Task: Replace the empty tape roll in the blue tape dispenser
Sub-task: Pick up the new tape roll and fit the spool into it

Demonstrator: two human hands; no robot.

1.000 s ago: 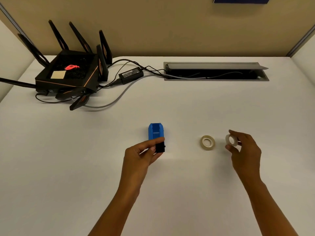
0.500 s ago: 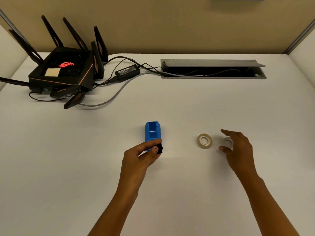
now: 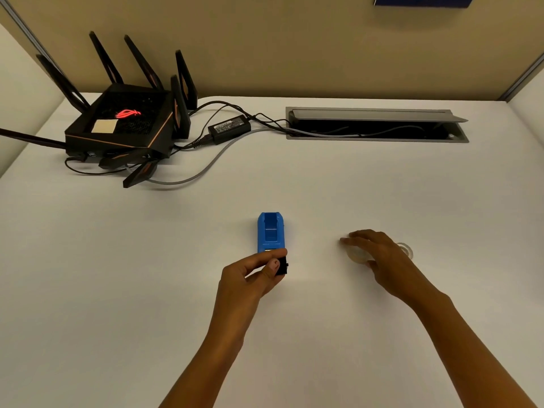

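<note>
The blue tape dispenser point(image 3: 270, 231) lies on the white desk point(image 3: 147, 275) with its roll bay showing nothing inside. My left hand point(image 3: 253, 275) pinches its black near end between thumb and forefinger. My right hand point(image 3: 379, 254) rests over the beige tape roll point(image 3: 356, 254), with fingers and thumb closed around it on the desk. Most of that roll is hidden under my fingers. The clear empty tape core point(image 3: 405, 249) lies on the desk just right of my right hand, partly hidden by it.
A black router point(image 3: 123, 125) with antennas stands at the back left. Its power adapter point(image 3: 229, 129) and cables run into an open grey cable tray point(image 3: 376, 125) at the back. Partition walls close off the desk behind and at both sides.
My right hand has set the empty core down on the desk and moved left onto the beige roll. My left hand has kept its hold on the dispenser.
</note>
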